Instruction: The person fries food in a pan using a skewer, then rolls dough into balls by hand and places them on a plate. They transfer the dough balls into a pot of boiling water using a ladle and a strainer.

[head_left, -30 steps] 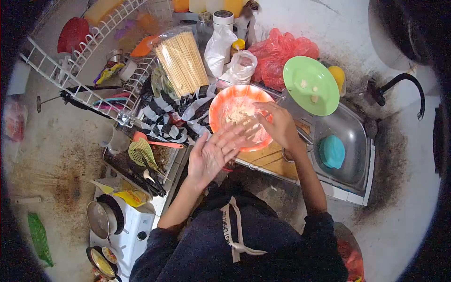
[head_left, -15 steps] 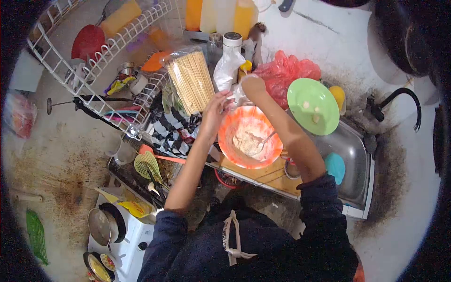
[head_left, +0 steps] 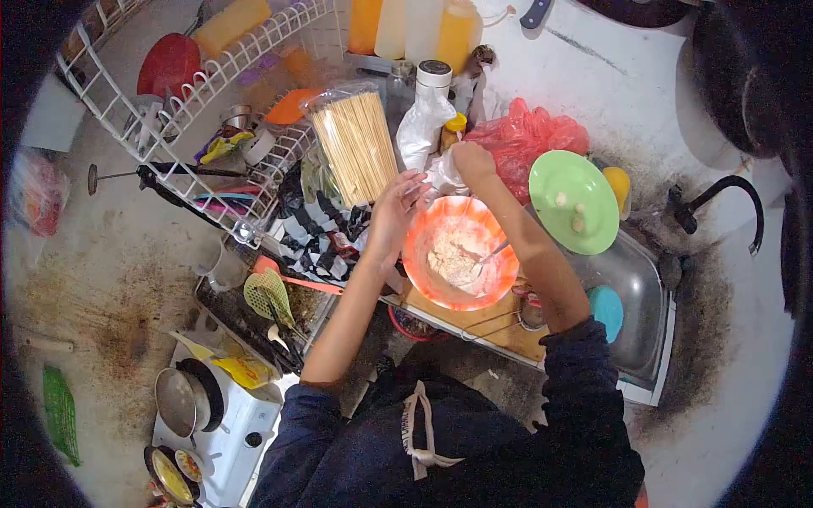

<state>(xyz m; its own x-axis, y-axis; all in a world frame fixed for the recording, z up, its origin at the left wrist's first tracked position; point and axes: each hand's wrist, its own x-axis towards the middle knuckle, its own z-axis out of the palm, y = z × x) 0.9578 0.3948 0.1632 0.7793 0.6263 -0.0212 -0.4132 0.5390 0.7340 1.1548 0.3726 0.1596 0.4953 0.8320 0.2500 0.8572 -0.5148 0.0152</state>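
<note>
My left hand (head_left: 395,212) is above the left rim of the orange-and-white bowl (head_left: 412,267), its fingers apart and slightly curled, with nothing visible in them. Behind the bowl's far rim, my right hand (head_left: 474,162) is closed on a crumpled, whitish plastic bag (head_left: 445,175); its fingertips are partly hidden. Pale, floury mixture (head_left: 456,261) fills the bottom of the bowl, and a metal spoon (head_left: 494,251) leans in it towards the right rim. A bundle of wooden skewers (head_left: 354,148) in clear wrap lies just beyond my left hand.
A green plate (head_left: 584,190) with several small pale pieces rests by the sink (head_left: 631,279). Red plastic bags (head_left: 538,131), a yellow-capped jar (head_left: 455,127) and a white-lidded bottle (head_left: 433,78) stand behind. At left are a dish rack (head_left: 190,216) and a stove (head_left: 229,449).
My right hand has shifted slightly right and down in view, still at the plastic bag. The left hand's fingers have drawn away from the bag. The whole view has shifted slightly.
</note>
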